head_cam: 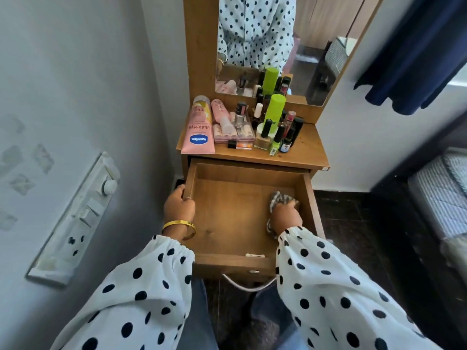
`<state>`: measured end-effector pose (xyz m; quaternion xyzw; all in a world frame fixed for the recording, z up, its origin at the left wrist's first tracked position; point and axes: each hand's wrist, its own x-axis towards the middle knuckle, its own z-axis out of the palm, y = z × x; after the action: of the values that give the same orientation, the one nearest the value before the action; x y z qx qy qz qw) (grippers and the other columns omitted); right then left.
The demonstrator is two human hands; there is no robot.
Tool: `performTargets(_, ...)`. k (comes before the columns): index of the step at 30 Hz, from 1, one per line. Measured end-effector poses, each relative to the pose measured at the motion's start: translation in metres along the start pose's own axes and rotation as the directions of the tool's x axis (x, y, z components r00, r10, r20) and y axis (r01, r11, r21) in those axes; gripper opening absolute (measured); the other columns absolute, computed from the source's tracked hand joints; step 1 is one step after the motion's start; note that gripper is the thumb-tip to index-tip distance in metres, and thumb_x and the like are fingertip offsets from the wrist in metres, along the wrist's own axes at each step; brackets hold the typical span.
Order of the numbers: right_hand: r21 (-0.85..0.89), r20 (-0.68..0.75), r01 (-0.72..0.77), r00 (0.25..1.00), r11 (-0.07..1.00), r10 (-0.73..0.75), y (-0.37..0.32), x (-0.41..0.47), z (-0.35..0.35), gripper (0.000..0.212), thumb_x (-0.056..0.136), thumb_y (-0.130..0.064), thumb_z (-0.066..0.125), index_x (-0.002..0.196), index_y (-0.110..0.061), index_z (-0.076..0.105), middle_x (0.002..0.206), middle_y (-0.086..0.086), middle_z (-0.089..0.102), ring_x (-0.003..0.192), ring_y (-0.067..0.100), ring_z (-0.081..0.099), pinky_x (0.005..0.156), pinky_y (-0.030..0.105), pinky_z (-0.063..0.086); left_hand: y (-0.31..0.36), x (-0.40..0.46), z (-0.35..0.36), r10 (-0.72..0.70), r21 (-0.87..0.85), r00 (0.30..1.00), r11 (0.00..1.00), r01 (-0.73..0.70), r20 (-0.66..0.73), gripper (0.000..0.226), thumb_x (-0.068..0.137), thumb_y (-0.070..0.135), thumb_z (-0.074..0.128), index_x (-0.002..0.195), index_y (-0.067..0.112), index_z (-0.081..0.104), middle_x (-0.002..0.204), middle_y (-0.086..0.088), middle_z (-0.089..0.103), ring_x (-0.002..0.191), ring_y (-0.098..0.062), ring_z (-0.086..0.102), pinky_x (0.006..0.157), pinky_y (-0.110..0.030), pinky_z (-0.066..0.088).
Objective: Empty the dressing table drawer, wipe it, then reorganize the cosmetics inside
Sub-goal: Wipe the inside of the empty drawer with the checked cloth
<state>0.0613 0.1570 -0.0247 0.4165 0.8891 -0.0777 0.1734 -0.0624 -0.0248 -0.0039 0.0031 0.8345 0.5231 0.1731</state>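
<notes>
- Your right hand (285, 214) has its fingers curled round a bunched grey cloth (280, 198), pressing it onto the drawer floor near the right wall; that grip keeps the wad firm enough to scrub into the corner.
- Your left hand (180, 207) wraps its fingers over the top of the drawer's left wall, holding it tight, most likely so the drawer does not slide or rock while you rub.
- The drawer (227, 261) is pulled well out toward you and holds nothing but the cloth and your hand, so the emptying looks done and the wiping is the step in hand.
- The bare wood on the left and far side of the floor is the part I would judge yet to be covered.
- The cosmetics (252, 127) wait on the table top (308, 150) just beyond the drawer: a pink lotion tube (199, 132) lying flat at the left, a tray of small tubes beside it, and nail polish bottles standing round a green can (276, 107) at the right.
- Parked there, they stay within reach for putting back.
</notes>
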Motion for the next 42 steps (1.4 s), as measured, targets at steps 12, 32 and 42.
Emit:
performTargets(12, -0.003, 0.093, 0.492, 0.867, 0.871, -0.489, -0.132, -0.045, 0.003, 0.065, 0.095, -0.023, 0.048, 0.148, -0.01, 0.013, 0.153, 0.02, 0.013, 0.14, 0.032, 0.022, 0.109, 0.042, 0.032, -0.003, 0.004, -0.001, -0.007, -0.024, 0.999, 1.0, 0.008, 0.042, 0.041, 0.092, 0.008, 0.04, 0.133, 0.011, 0.049, 0.134, -0.011, 0.054, 0.122, -0.032, 0.05, 0.107, -0.041, 0.039)
performTargets(32, -0.089, 0.187, -0.056, 0.98, 0.994, 0.072, -0.002, -0.016, -0.016, 0.062, 0.091, -0.011, 0.051, 0.144, -0.013, 0.019, 0.146, 0.02, 0.029, 0.134, 0.035, 0.033, 0.106, 0.05, 0.037, 0.003, -0.012, 0.004, 0.119, 0.334, 0.992, 0.934, -0.129, 0.05, 0.054, 0.094, 0.007, 0.041, 0.145, 0.009, 0.023, 0.144, -0.016, 0.038, 0.128, -0.038, 0.043, 0.103, -0.044, 0.039)
performTargets(42, -0.027, 0.261, 0.115, 0.96, 0.993, -0.104, -0.016, -0.035, -0.027, 0.063, 0.092, -0.019, 0.055, 0.144, -0.009, 0.022, 0.143, 0.015, 0.035, 0.129, 0.031, 0.041, 0.104, 0.039, 0.04, 0.0, -0.005, 0.002, 0.047, 0.112, 0.997, 0.992, -0.054, 0.061, 0.05, 0.093, 0.009, 0.042, 0.142, 0.012, 0.032, 0.143, -0.013, 0.043, 0.126, -0.035, 0.046, 0.099, -0.041, 0.042)
